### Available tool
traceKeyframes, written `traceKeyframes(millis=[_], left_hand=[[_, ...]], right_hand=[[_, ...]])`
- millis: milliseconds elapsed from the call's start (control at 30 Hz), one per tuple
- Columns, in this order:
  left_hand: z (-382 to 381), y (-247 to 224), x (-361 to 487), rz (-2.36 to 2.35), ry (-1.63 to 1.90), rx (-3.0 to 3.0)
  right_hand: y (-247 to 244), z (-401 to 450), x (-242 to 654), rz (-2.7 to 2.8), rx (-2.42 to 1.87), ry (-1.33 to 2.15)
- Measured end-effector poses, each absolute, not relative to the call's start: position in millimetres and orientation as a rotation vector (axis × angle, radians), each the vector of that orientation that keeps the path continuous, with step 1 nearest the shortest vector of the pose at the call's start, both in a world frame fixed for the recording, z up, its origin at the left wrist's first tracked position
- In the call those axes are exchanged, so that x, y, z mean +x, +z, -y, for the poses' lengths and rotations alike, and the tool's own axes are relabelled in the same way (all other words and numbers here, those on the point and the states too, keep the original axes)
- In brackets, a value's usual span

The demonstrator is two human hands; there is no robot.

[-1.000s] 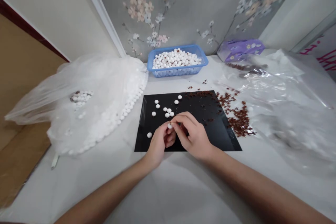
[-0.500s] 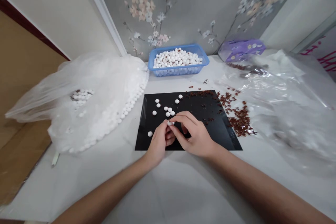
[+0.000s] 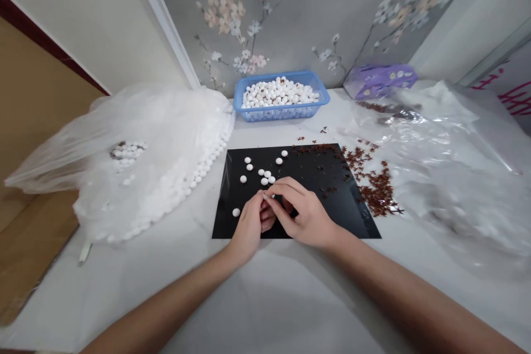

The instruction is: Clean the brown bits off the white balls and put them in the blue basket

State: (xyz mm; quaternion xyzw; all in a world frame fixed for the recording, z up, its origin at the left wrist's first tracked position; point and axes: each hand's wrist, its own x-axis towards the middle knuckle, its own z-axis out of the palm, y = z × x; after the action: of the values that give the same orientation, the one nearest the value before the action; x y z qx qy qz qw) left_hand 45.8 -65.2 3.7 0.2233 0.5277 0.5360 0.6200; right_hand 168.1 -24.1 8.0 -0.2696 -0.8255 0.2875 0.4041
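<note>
Over the front of a black mat [image 3: 344, 210], my left hand [image 3: 250, 224] and my right hand [image 3: 307, 215] meet fingertip to fingertip. Both are closed on one small white ball [image 3: 266, 196], mostly covered by the fingers. The right thumb and index finger pinch it from above, while the left fingers hold it from the side. Several loose white balls [image 3: 264, 181] lie on the mat just beyond the hands, some with a dark bit at the underside. Small brown star-shaped pieces [image 3: 379, 191] are heaped at the mat's right edge and scattered onto it.
A blue basket [image 3: 282, 113] full of white balls stands at the back against the wall. To the left lies a large translucent bag [image 3: 166, 160] of white balls. Clear plastic bags [image 3: 448, 177] and a purple packet [image 3: 381, 80] occupy the right side.
My right fingertips have closed further over the white ball, so less of it shows. Both hands stay in nearly the same place, and the loose balls lie as before.
</note>
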Motion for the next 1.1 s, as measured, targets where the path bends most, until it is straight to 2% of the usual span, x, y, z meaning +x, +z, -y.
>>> traceKeyframes(millis=[300, 1100], left_hand=[[63.2, 8.2, 47.8, -1.183, 1.246, 0.513], [61.4, 21.6, 43.6, -1.063, 1.218, 0.464]], right_hand=[[5.4, 25.5, 168.1, 2.002, -0.823, 0.767], [5.3, 19.8, 167.4, 2.009, -0.790, 0.855]])
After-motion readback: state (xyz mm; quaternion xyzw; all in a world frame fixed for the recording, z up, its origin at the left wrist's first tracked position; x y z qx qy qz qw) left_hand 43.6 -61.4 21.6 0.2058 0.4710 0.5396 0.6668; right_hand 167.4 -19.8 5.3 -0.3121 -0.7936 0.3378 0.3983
